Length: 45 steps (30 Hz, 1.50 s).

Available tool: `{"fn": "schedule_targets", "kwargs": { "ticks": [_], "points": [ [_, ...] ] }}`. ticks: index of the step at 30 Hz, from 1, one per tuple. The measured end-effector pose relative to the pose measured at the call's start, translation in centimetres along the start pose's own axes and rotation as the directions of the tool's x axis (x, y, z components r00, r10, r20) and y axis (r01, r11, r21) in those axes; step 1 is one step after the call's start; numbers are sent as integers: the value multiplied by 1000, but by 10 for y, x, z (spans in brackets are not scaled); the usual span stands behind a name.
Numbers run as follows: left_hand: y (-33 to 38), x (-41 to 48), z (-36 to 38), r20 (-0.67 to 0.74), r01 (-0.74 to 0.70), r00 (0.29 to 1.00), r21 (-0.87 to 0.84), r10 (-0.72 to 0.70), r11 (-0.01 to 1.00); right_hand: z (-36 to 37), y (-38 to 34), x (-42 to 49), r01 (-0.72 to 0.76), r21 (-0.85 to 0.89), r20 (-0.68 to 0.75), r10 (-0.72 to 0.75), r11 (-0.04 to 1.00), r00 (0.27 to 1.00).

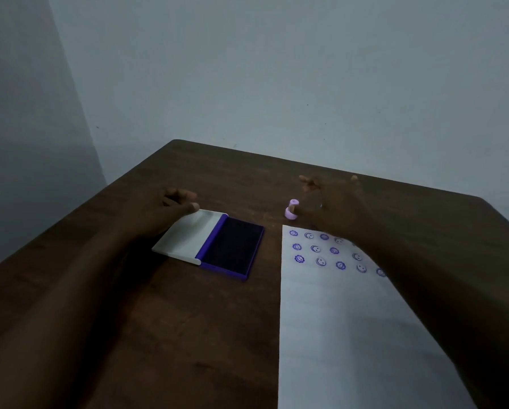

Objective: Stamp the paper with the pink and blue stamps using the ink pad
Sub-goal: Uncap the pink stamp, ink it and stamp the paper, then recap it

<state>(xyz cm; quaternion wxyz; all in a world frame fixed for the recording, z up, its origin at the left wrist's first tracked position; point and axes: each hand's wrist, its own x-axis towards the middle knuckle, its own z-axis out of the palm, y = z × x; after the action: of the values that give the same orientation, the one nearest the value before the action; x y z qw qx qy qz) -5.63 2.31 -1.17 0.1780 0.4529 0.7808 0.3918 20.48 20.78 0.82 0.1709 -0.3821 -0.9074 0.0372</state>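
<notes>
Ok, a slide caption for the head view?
Left hand steadies open ink pad; right hand by pink stamp, paper part-stamped.

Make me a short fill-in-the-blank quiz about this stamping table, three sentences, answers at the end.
1. The ink pad lies open, its white lid folded out under the ____ hand.
2. The pink stamp stands beyond the paper's ____ edge.
3. The stamped marks on the paper form ____ rows.

Missing words: left; far; three
</notes>
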Motion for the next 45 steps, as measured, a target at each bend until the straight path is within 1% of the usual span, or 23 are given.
{"fn": "schedule_targets", "kwargs": {
  "ticks": [2, 3, 4, 6, 8, 9, 11, 13, 15, 16, 18, 19, 21, 23, 25, 29, 33, 37, 39, 42, 43, 44, 45],
  "points": [
    [0, -1, 0, 14, -13, 1000, -40, 13, 999, -1, -2, 8, -29, -73, 64, 34, 997, 997],
    [1, -1, 0, 28, -10, 1000, -86, 13, 996, -1, -2, 11, -47, -75, 87, 53, 996, 995],
    [2, -2, 0, 50, 7, 999, -162, 1, 987, -1, -5, 13, -62, -62, 94, 68, 996, 993],
    [8, -3, 2, 106, 73, 994, -344, -39, 936, 1, -6, 15, -77, -59, 83, 82, 995, 993],
    [11, -4, 2, 156, 107, 987, -433, -43, 895, 5, -6, 16, -74, -67, 80, 80, 995, 994],
    [12, -4, 2, 163, 111, 986, -449, -40, 887, 7, -5, 18, -75, -34, 84, 77, 997, 993],
    [13, -3, 1, 158, 120, 986, -492, -47, 863, 8, -7, 20, -63, 72, 52, 59, 995, 997],
    [14, -4, 0, 170, 135, 984, -565, -46, 814, 1, -20, 17, -54, 278, 15, 52, 959, 999],
    [15, -4, -1, 206, 145, 978, -630, -16, 763, -11, -43, 11, -28, 497, 33, 13, 867, 999],
    [16, -5, -1, 226, 144, 974, -651, 9, 746, -17, -55, 8, 1, 577, 30, -22, 817, 999],
    [18, -7, 0, 255, 128, 965, -676, 67, 726, -25, -75, 4, 61, 684, -1, -82, 727, 997],
    [19, -8, 1, 258, 111, 961, -685, 97, 720, -26, -83, 5, 75, 708, -10, -96, 702, 995],
    [20, -9, 2, 240, 68, 960, -699, 143, 712, -24, -95, 7, 69, 721, -3, -96, 690, 995],
    [20, -9, 3, 216, 49, 964, -719, 157, 693, -21, -103, 9, 76, 721, -5, -104, 689, 995],
    [19, -8, 3, 195, 49, 969, -749, 149, 660, -17, -105, 11, 66, 730, 4, -101, 680, 995],
    [18, -8, 5, 153, 29, 979, -763, 137, 646, -13, -103, 12, 23, 767, 48, -93, 641, 995],
    [22, -9, 8, 135, 27, 981, -804, 138, 594, -11, -103, 11, -11, 781, 84, -86, 625, 993],
    [22, -8, 8, 125, 27, 985, -801, 122, 599, -11, -102, 8, -42, 824, 108, -84, 565, 991],
    [21, -8, 7, 126, 42, 987, -809, 103, 587, -12, -100, 8, -50, 830, 114, -80, 555, 990],
    [19, -7, 5, 125, 63, 989, -841, 81, 537, -13, -95, 5, -59, 846, 96, -43, 529, 994],
    [18, -7, 4, 124, 69, 990, -855, 73, 515, -13, -92, 4, -46, 835, 78, -35, 548, 996],
    [17, -7, 3, 121, 72, 990, -866, 67, 495, -12, -89, 2, -29, 804, 60, -34, 594, 998],
    [16, -7, 1, 117, 75, 991, -876, 59, 477, -11, -86, 1, -9, 747, 51, -43, 664, 998]
  ]
}}
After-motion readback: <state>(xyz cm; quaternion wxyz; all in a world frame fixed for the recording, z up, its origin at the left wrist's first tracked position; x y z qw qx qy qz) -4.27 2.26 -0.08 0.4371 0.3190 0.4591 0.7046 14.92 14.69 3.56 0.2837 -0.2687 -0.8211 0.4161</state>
